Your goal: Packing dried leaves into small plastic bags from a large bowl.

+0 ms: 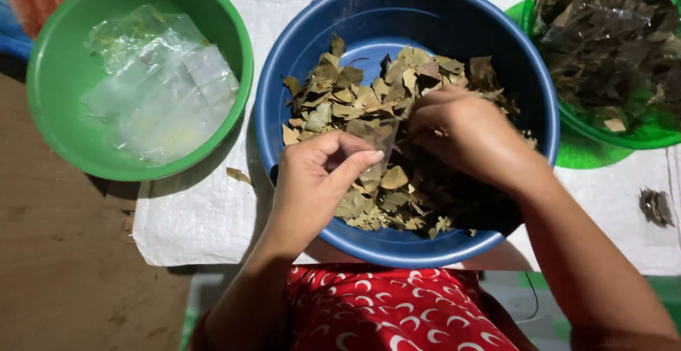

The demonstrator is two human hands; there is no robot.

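red cloth; hands over blue basin of dried leaves.

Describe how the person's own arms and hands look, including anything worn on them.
Both arms are bare from the lower frame edge to the fingertips: no sleeves, gloves, watch or bracelets show. The left hand and right hand show no rings in this view. The visible fingernails look short and unpainted. Between the arms lies red cloth with white crescent shapes.

Clear plastic bags: loose pile, flat, see-through, empty, inside green bowl at upper left. Small clear bag: pinched in left hand over blue basin, partly w/ dry leaves. No labels, signs, screens.
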